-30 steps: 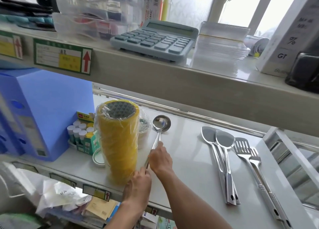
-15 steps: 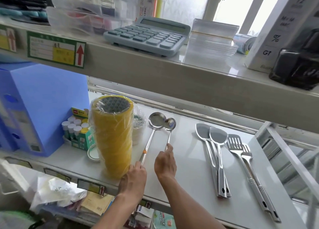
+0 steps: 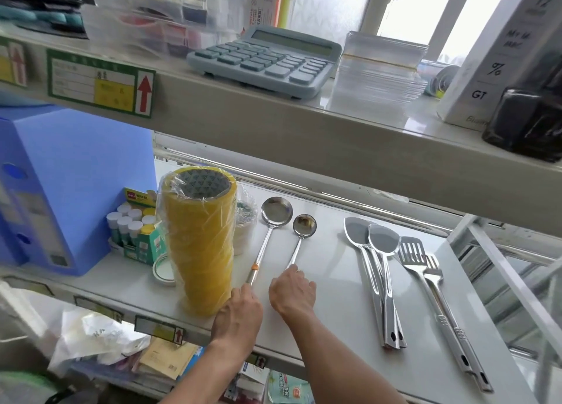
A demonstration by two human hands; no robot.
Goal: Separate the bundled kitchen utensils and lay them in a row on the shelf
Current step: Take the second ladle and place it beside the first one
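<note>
Ladles (image 3: 275, 213) on white shelf (image 3: 334, 297)

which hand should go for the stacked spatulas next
The right hand. It lies nearer the two overlapping spatulas, with bare shelf between. The left hand sits further off, at the big ladle's handle beside the yellow tape stack.

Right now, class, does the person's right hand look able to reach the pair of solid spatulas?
Probably yes. The right hand holds the small ladle; bare shelf lies between it and the solid spatulas, with nothing in between. It would need to let go first.
</note>
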